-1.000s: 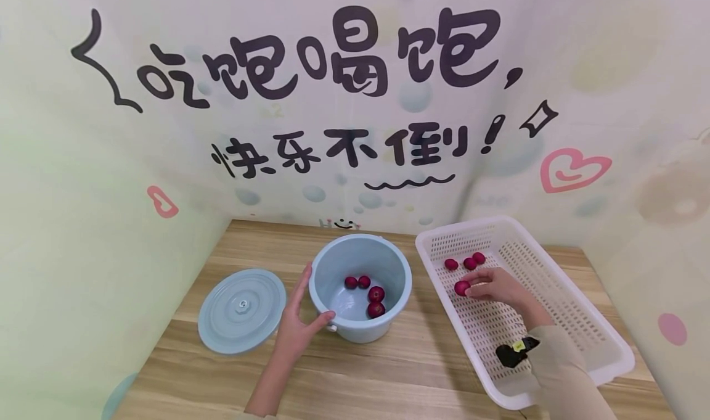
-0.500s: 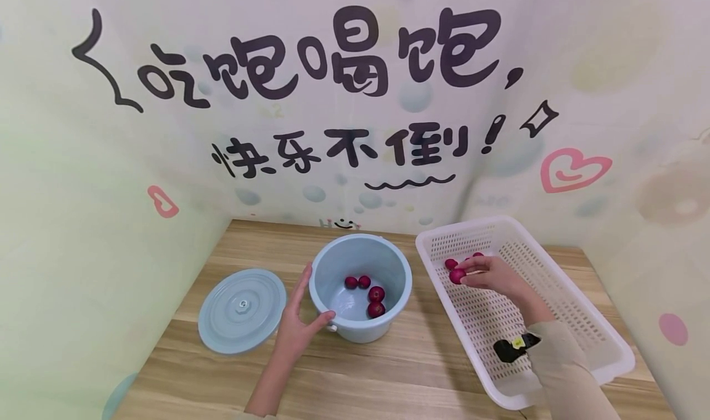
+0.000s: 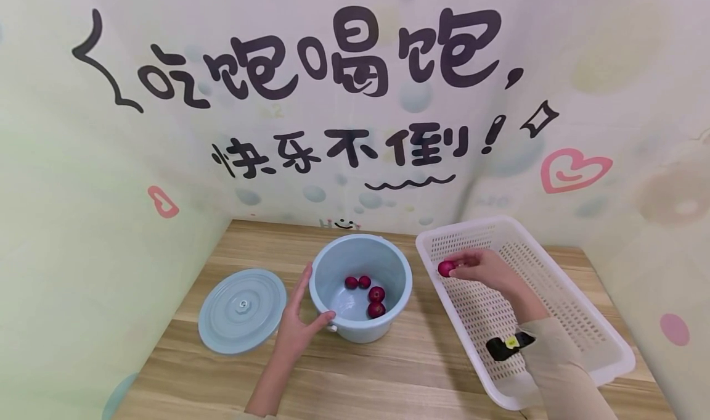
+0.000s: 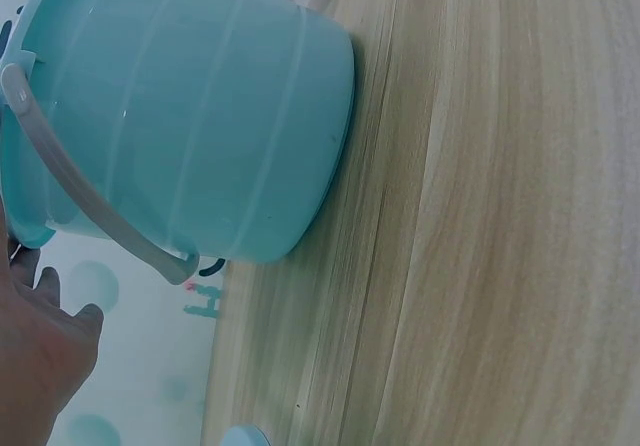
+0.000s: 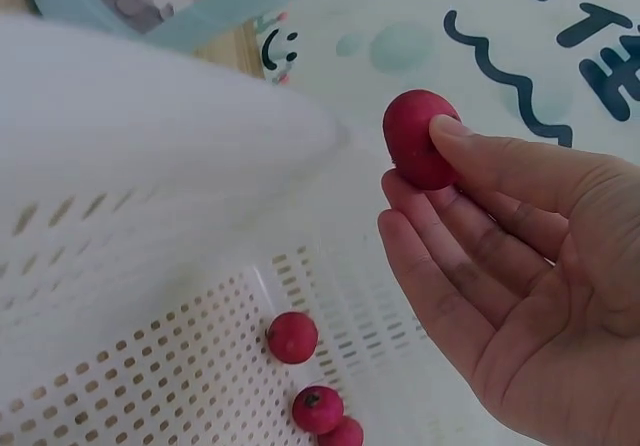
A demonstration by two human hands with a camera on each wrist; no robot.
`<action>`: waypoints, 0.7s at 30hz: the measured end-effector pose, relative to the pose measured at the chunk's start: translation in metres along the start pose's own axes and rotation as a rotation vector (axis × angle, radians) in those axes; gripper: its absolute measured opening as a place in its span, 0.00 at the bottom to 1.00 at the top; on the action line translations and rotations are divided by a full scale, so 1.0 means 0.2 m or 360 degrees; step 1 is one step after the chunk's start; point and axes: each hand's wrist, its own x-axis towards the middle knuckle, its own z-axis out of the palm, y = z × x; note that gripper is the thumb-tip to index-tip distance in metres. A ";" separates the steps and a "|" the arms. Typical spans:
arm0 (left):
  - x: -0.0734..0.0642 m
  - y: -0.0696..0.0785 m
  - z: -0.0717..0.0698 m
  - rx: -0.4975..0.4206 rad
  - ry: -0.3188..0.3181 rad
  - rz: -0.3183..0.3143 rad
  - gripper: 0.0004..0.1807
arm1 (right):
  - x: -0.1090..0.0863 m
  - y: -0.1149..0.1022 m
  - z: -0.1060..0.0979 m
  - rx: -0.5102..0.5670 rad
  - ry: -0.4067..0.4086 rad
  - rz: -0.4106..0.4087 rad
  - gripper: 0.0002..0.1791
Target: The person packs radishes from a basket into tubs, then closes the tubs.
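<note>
Between thumb and fingertips, my right hand pinches a small red radish near the far left wall of the white plastic basket. Several more radishes lie in the basket below; the right wrist view shows one radish apart from two touching ones, all hidden by the hand in the head view. My left hand rests against the left side of a light blue bucket, thumb and fingers spread along its rim. Inside the bucket sit several radishes.
A round light blue lid lies on the wooden table left of the bucket. The bucket's handle hangs down its side. A printed cloth wall closes off the back, and a black wrist strap is on the right arm.
My right hand has carried the radish away from me and leftward, toward the basket's far left wall. The left hand and bucket have stayed put.
</note>
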 end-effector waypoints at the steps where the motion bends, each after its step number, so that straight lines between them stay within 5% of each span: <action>1: 0.00 0.00 0.00 0.0002 0.0000 0.0000 0.54 | 0.00 -0.01 0.00 -0.0012 0.0000 0.0000 0.20; 8: 0.00 0.00 0.00 -0.0007 0.0000 0.0003 0.54 | 0.02 -0.08 0.05 -0.0083 0.0022 0.0008 0.21; 21: 0.00 -0.01 0.00 -0.0011 -0.0003 0.0000 0.54 | 0.08 -0.21 0.14 0.0032 -0.0005 -0.0056 0.21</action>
